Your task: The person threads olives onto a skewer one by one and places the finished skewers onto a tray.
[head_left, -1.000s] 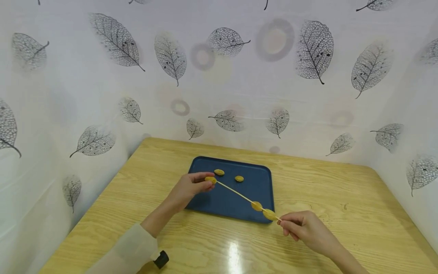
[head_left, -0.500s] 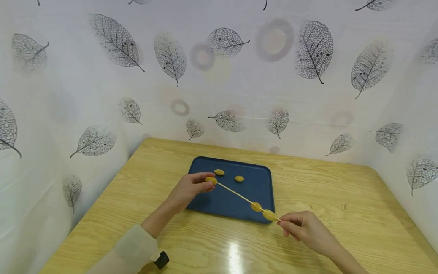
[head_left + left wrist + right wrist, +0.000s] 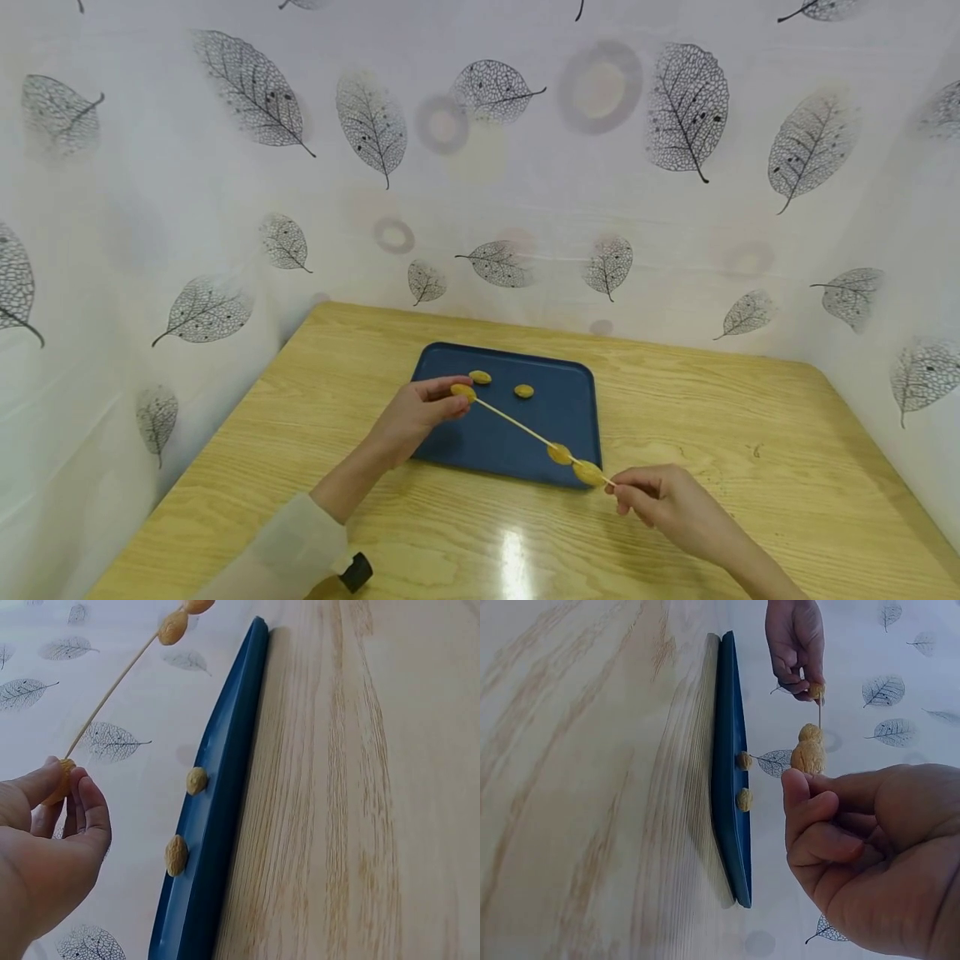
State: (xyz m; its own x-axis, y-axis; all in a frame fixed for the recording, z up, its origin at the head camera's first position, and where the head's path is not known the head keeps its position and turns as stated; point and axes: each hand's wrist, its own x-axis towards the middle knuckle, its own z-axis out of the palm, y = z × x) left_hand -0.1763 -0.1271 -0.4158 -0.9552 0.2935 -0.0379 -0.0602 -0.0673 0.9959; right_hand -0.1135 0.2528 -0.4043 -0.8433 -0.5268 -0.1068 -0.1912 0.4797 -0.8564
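A thin wooden skewer (image 3: pixel 513 421) slants between both hands above a dark blue tray (image 3: pixel 487 454). At its far left end, my left hand (image 3: pixel 408 421) pinches a wrinkled yellow-brown oval dried fruit (image 3: pixel 58 787) between thumb and fingers. The skewer's tip is hidden in that fruit or behind the fingers. My right hand (image 3: pixel 671 508) pinches the opposite end of the skewer. Just ahead of its fingertips, two more such fruits are threaded side by side, a smaller one (image 3: pixel 558 453) and a larger one (image 3: pixel 587 473). A bare length of skewer runs between them and the left hand.
Two loose dried fruits lie in the tray's far half, one left (image 3: pixel 480 377) and one right (image 3: pixel 523 391). The tray rests on a wood-grain table (image 3: pixel 697 417). A white leaf-patterned sheet (image 3: pixel 540 183) hangs behind and beside the table. A black band (image 3: pixel 356 572) shows near the left sleeve.
The skewer and its two threaded fruits have shifted very slightly toward the left hand, the right fingertips moving with them. The left hand keeps its pinch almost in place.
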